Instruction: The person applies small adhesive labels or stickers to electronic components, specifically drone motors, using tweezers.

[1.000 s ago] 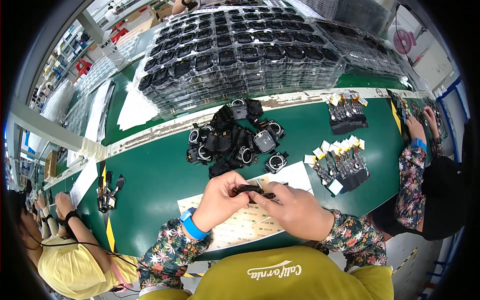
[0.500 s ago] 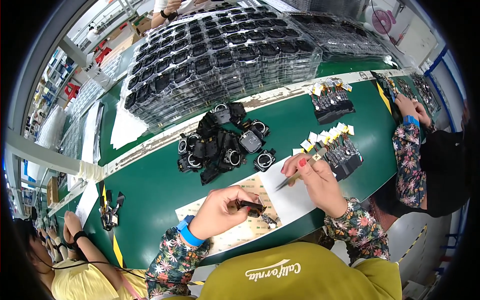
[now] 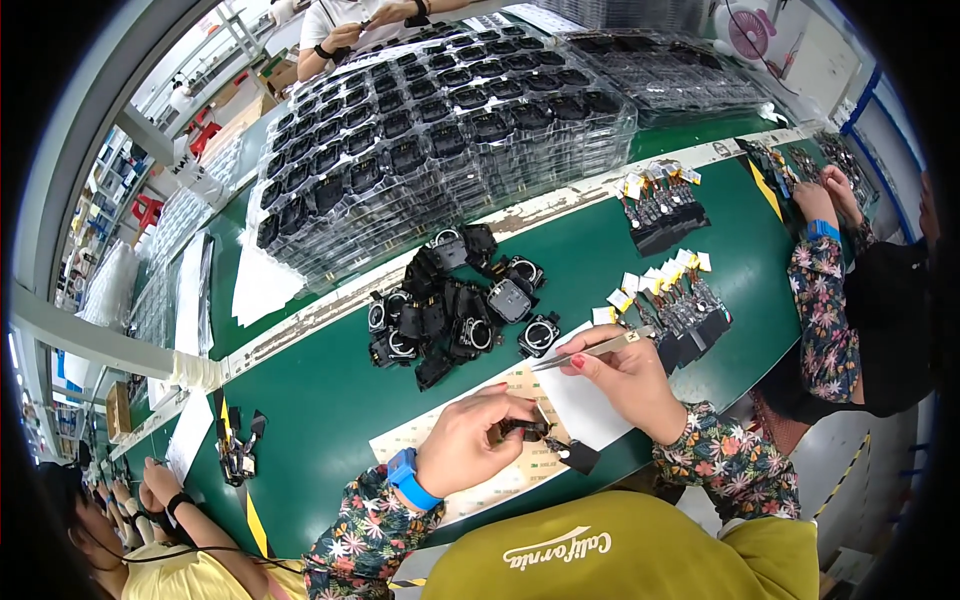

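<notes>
My left hand (image 3: pixel 476 442) is closed on a small black plastic housing (image 3: pixel 524 428), low over a printed tan backing sheet (image 3: pixel 405 448). A small circuit board with a black flap (image 3: pixel 577 457) trails from the housing's right side. Between thumb and fingers of my right hand (image 3: pixel 628 385) are metal tweezers (image 3: pixel 598 349), tips pointing left above a white sheet (image 3: pixel 588 408). Beyond my hands lies a heap of black housings (image 3: pixel 455 312), some with pale rings. To the right sits a row of circuit boards with white and yellow tabs (image 3: pixel 690 308).
Another row of tabbed boards (image 3: pixel 662 212) lies farther back. Tall stacks of clear trays (image 3: pixel 440 150) holding black housings fill the far side. A few dark parts (image 3: pixel 237 447) lie at left. Co-workers sit left and right; another person's hands (image 3: pixel 345 35) show at the back.
The tweezers have swung from pointing down-left to nearly level, and my right hand has turned with them. The black flap beside my left hand now shows. The whole view has shifted slightly.
</notes>
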The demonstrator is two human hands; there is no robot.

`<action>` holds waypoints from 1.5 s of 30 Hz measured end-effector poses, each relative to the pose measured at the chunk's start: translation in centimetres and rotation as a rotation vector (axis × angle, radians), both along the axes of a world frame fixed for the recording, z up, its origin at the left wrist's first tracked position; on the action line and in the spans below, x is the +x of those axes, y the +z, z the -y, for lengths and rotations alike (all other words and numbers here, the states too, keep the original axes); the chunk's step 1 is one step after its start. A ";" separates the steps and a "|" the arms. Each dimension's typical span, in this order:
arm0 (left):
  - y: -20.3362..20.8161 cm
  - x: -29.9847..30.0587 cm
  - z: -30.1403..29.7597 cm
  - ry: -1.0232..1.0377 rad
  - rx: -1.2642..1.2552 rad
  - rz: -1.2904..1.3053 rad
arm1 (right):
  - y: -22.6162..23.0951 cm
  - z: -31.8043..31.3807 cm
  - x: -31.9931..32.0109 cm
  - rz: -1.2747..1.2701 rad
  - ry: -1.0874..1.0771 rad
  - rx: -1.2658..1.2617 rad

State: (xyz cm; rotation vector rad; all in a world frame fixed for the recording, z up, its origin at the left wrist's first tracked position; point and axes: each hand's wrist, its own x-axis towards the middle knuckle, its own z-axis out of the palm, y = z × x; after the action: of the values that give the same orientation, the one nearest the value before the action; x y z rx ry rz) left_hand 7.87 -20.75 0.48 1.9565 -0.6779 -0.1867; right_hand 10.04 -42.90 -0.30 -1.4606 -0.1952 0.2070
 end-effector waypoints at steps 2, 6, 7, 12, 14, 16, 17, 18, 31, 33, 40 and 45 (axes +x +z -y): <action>0.0 -0.1 0.1 0.012 -0.004 -0.009 | -0.1 -0.1 0.0 -0.029 -0.012 0.013; 0.4 0.1 0.1 0.007 0.024 -0.015 | 0.1 -0.3 0.2 -0.102 -0.031 0.037; 0.5 0.0 0.1 -0.001 0.040 -0.015 | 0.3 -0.4 0.3 -0.119 -0.031 0.034; 0.6 -0.1 0.5 -0.027 0.069 -0.058 | 1.5 -1.0 0.7 -0.232 -0.074 0.106; 0.3 -0.2 0.8 -0.043 0.083 0.035 | 1.7 -1.2 0.9 -0.240 -0.059 0.124; 0.1 -0.2 0.8 -0.050 0.091 0.083 | 1.9 -1.3 1.0 -0.254 -0.029 0.157; 0.0 -0.2 0.8 -0.052 0.082 0.088 | 1.9 -1.4 1.1 -0.253 -0.028 0.158; -0.1 -0.2 0.8 -0.052 0.071 0.095 | 2.0 -1.4 1.2 -0.261 -0.019 0.175; 0.3 -1.1 0.5 0.062 -0.194 -0.138 | 2.8 -0.9 1.7 -0.393 -0.041 0.573; 0.3 -1.1 0.5 0.123 -0.351 -0.297 | 2.7 -1.0 1.5 -0.393 -0.013 0.607; 1.3 -0.4 -0.1 0.312 -0.700 -0.741 | 2.4 -1.9 0.2 0.014 0.051 0.497; 1.0 -0.4 0.2 0.356 -0.732 -0.718 | 2.9 -2.1 -0.5 0.127 0.012 0.206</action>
State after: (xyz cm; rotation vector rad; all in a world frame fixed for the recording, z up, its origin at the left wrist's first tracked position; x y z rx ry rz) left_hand 7.47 -20.92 1.47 1.1458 0.0910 -0.3399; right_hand 9.54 -40.80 2.57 -1.2687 -0.3191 0.1004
